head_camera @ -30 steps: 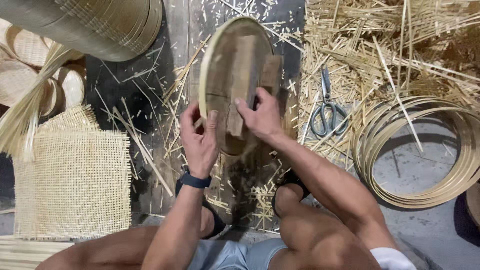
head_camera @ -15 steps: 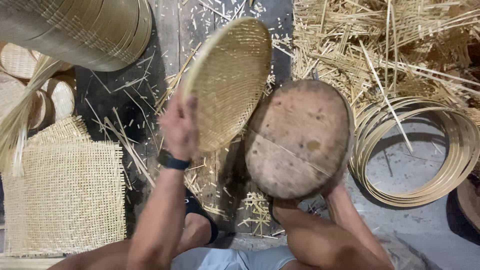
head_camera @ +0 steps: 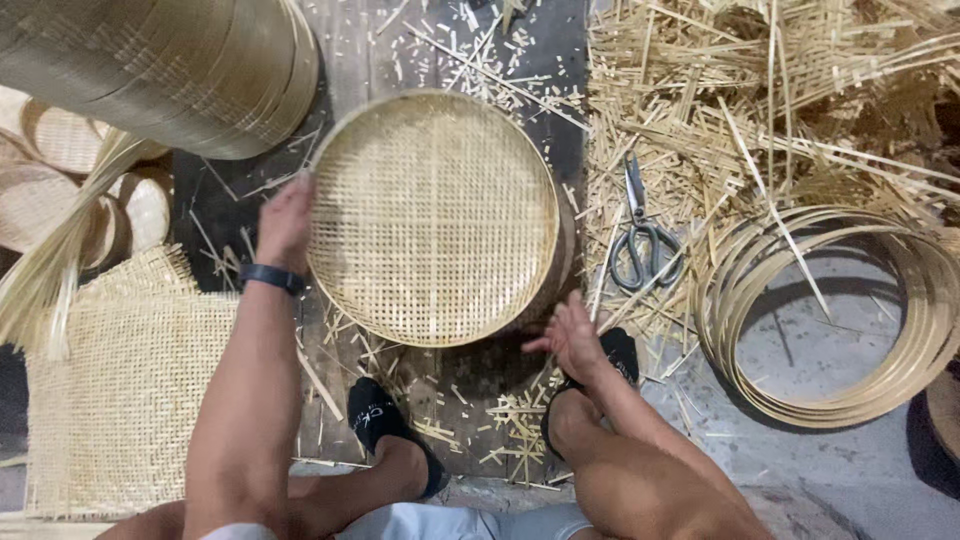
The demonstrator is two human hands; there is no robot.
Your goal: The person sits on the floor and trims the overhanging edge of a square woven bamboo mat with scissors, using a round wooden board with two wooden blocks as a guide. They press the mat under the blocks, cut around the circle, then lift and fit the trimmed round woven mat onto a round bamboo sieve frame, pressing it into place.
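Observation:
A round woven bamboo tray (head_camera: 432, 215) lies face up over a dark round wooden block (head_camera: 562, 275), of which only an edge shows at the tray's lower right. My left hand (head_camera: 285, 222), with a dark band at the wrist, grips the tray's left rim. My right hand (head_camera: 570, 338) hangs just below the tray's lower right edge beside the block, fingers loosely apart, holding nothing.
Scissors (head_camera: 640, 235) lie in bamboo strips at right. A stack of bamboo hoops (head_camera: 830, 310) sits far right. A woven mat (head_camera: 110, 390) lies at left, a tall stack of trays (head_camera: 170, 70) at top left. My feet in black sandals rest below.
The tray was held upright, then the tray and the wooden block were lifted apart. Now the block is down on the ground and the tray lies flat over it.

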